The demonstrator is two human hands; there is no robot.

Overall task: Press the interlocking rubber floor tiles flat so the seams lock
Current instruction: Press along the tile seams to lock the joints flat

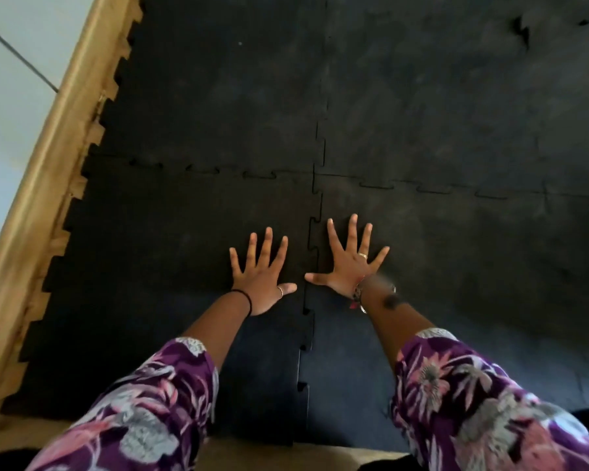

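The person kneels over black rubber floor tiles (198, 107), which fill the floor from 12 o'clock down to the near edge at 6 o'clock. Both hands lie open and flat, fingers spread, gripping nothing. The left hand (264, 277) presses the near-left tile (157, 266) at about 7 o'clock of the four-way junction; the right hand (349, 263) presses the near-right tile (473, 283) at about 5 o'clock of it. The lengthwise seam (312, 239) runs between them, the two thumbs almost meeting across it.

What could go wrong, as a judgement: with the palms on either side rather than on the seam, the teeth there may stay proud and fail to lock. Towards 6 o'clock the seam shows darker, more open notches, so that stretch looks least seated and could be missed. Pressing outward could spread the tiles and widen the gap. At about 1 o'clock a raised, dark pucker (522, 30) suggests a joint that has lifted; pressure near the hands will not reach it. The toothed left border lies against the wooden skirting (45, 171) at 9 o'clock, and a sideways shove could buckle it.

Count: two hands, four tiles meeting at one junction, with hints of more at the right that cannot be told for sure; two seams crossing, counting the crosswise seam (218, 171); two floral sleeves (157, 396).
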